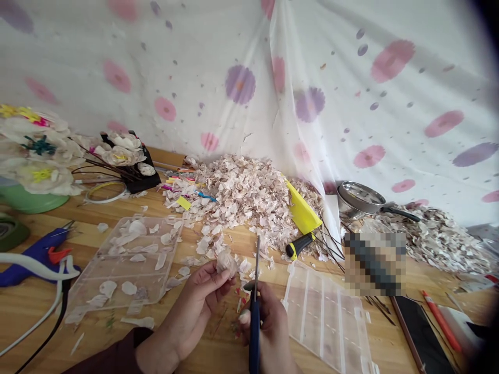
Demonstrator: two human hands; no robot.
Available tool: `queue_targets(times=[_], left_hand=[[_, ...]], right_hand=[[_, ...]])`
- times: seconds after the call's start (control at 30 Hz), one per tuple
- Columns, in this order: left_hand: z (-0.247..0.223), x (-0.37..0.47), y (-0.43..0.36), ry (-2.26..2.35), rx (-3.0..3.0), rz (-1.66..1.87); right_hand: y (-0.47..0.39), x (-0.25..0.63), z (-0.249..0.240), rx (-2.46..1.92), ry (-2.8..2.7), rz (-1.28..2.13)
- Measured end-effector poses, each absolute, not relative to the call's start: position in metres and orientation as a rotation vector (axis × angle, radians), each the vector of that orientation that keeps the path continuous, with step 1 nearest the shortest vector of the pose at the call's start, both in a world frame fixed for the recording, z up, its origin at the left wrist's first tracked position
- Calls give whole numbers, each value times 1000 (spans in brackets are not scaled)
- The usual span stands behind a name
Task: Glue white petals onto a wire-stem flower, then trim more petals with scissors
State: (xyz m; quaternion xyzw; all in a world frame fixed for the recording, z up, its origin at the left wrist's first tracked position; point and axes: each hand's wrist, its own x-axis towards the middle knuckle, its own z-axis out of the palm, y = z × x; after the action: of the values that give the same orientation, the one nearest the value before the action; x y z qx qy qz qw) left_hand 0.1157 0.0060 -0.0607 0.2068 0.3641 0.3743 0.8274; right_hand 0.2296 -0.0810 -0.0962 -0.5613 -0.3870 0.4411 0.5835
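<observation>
Between the thumb and fingers of my left hand [195, 293] is a pale, thin petal [226, 261]. My right hand [272, 324] grips scissors [254, 330] by their dark blue handle. Their blades point away from me, seen nearly edge-on, so how far they are parted cannot be made out. The petal is just left of the blades, apart from them. Beyond both hands rises a large heap of pale dry petals [241, 192], with loose ones scattered toward me. To the left, a clear compartment tray [159, 270] has several petals lying on it.
A clear divided lid or tray [331, 317] lies at right, near a phone [424, 337] and an orange pen [440, 319]. Behind are a yellow-black cutter [300, 245] and a metal pan [360, 196]. A blue glue gun [35, 257] and handmade flowers [39, 150] occupy the left.
</observation>
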Motion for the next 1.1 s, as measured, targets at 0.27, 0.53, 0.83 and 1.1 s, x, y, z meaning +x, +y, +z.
queue_targets(times=[0.27,0.53,0.83,1.1], left_hand=[[-65,117,1,697,609,578],[-68,118,0,687,925,536],[-73,119,-1,698,794,585],[-64,120,4,739,449,838]], right_hand=[[-78,230,-94,-1314,-687,913],[-77,237,-100,-1307,-588,822],[-77,233,-95,-1309,-653,867],[-78,232,-91,-1319,-845,980]])
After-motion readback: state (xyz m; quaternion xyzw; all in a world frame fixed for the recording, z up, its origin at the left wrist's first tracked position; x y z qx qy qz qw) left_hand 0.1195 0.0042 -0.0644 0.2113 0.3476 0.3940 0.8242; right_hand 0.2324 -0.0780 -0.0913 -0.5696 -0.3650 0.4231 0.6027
